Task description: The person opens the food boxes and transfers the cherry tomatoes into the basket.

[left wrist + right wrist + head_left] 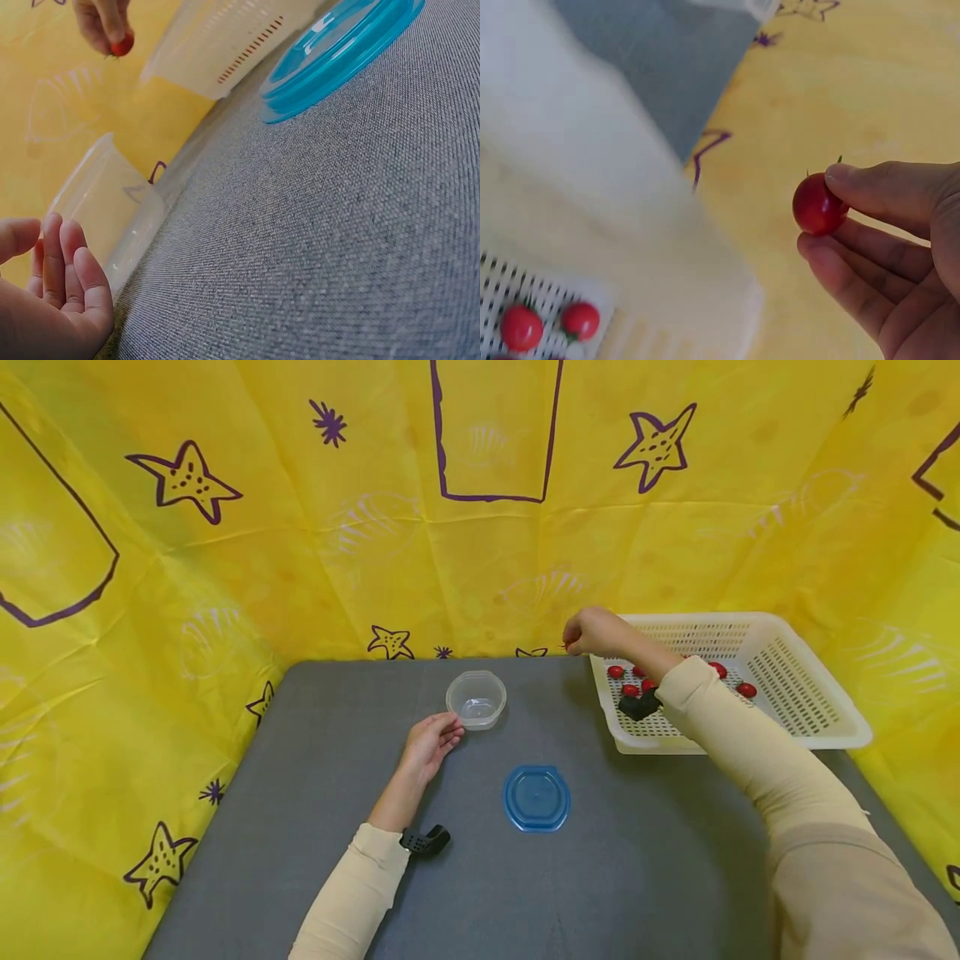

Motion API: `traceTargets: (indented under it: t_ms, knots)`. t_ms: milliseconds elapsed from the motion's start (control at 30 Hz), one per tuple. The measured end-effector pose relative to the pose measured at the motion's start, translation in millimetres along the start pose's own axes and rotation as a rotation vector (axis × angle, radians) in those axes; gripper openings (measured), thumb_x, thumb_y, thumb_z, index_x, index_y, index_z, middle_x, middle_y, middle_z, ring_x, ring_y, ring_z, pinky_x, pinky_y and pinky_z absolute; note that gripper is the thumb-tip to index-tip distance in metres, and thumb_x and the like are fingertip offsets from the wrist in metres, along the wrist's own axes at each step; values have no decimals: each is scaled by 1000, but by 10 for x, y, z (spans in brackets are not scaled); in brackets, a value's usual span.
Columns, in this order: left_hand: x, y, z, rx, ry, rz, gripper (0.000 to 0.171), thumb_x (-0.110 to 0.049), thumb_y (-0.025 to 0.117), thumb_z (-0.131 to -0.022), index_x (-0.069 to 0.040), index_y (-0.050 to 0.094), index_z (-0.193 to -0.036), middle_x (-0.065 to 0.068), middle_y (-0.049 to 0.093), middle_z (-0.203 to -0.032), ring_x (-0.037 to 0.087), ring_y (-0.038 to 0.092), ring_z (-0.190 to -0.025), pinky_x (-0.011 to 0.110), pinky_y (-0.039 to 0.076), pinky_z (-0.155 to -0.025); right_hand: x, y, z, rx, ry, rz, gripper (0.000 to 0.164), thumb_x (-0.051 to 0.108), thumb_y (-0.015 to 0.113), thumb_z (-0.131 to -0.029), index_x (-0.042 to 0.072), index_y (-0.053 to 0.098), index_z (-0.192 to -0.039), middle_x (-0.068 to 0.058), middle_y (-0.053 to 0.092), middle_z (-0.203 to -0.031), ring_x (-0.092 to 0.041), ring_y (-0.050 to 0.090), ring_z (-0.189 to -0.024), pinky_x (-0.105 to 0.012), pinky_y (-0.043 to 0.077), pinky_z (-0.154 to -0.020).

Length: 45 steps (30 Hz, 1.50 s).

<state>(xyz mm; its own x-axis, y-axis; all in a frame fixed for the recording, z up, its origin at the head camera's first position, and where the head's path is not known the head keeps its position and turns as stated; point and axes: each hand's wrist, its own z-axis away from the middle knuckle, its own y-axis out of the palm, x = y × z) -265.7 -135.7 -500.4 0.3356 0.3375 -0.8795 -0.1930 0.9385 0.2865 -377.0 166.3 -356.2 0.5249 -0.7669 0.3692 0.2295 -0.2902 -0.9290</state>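
Note:
My right hand (pixel 597 632) is raised at the far left corner of the white basket. It pinches a cherry tomato (pixel 820 204) between thumb and fingertips, with bits of green stem showing. Several more cherry tomatoes (pixel 580 320) lie inside the basket. My left hand (pixel 431 747) is at the near left side of a clear plastic container (pixel 478 723), its loosely bent fingers touching the rim. In the left wrist view the left thumb and fingers (pixel 54 262) stand in front of the container wall. Nothing is visible inside the container.
The white perforated basket (pixel 828 710) stands at the right of the grey table (pixel 480 877). A blue lid (pixel 537 798) lies flat in front of the container. A yellow cloth (pixel 480 568) with drawn starfish hangs behind and along the sides.

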Motion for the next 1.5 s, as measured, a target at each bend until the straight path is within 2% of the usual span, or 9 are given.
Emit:
traceTargets:
  t_ms: [200, 400, 567, 900, 1033, 1267, 1400, 1500]
  knots:
    - [-1, -4, -16, -8, -11, 0, 11, -12, 57, -97, -3, 61, -101, -2, 67, -77, 8, 63, -71, 22, 52, -70, -225, -71, 114, 5, 70, 7, 13, 5, 69, -84, -3, 71, -94, -17, 72, -89, -31, 65, -83, -47, 52, -81]
    - [-4, 6, -14, -12, -3, 8, 7, -11, 57, -97, -5, 61, -97, -3, 67, -75, 8, 63, -69, 21, 52, -69, -465, -108, 234, -5, 120, 12, 11, 3, 68, -83, -4, 71, -90, -16, 70, -84, -26, 59, -74, -42, 51, -73]
    - [2, -7, -3, -1, -8, 0, 17, -11, 57, -98, 1, 59, -108, -4, 67, -74, 7, 63, -70, 20, 52, -69, -676, -150, 349, 0, 191, 2, 11, 4, 67, -82, -5, 70, -89, -15, 69, -80, -25, 55, -71, -38, 48, -68]
    - [-14, 8, -5, -7, -6, 9, 16, -12, 57, -97, 1, 59, -107, -3, 67, -75, 7, 63, -70, 20, 52, -69, -978, -170, 498, 4, 264, 33, 9, 4, 69, -79, -4, 68, -83, -14, 68, -75, -25, 54, -70, -37, 46, -67]
    - [-15, 8, -2, -2, -5, 1, 20, -11, 57, -97, 3, 58, -110, -2, 67, -76, 8, 63, -71, 21, 52, -69, -1081, -156, 568, 26, 291, 62, 11, 3, 68, -76, -5, 68, -84, -16, 67, -77, -29, 56, -73, -42, 48, -70]
    - [-17, 5, 11, -1, -7, -5, 25, -11, 56, -98, 5, 56, -116, -3, 67, -77, 7, 63, -71, 21, 52, -70, -1286, -109, 664, 110, 349, 112, 13, 6, 69, -77, -5, 70, -85, -20, 69, -86, -39, 60, -85, -52, 50, -80]
    - [-16, 8, 7, 0, -3, 7, 19, -10, 56, -98, 3, 57, -111, -4, 66, -74, 7, 63, -70, 20, 52, -69, -1403, -72, 711, 142, 360, 148, 7, 4, 68, -74, -2, 68, -75, -13, 65, -73, -32, 58, -75, -44, 50, -69]
    - [-14, 10, 4, 3, -2, 12, 15, -10, 55, -97, 1, 58, -107, -4, 66, -73, 7, 63, -69, 20, 52, -69, -1484, -34, 754, 181, 377, 143, 6, 1, 65, -71, 1, 63, -66, -7, 58, -64, -25, 51, -65, -34, 44, -58]
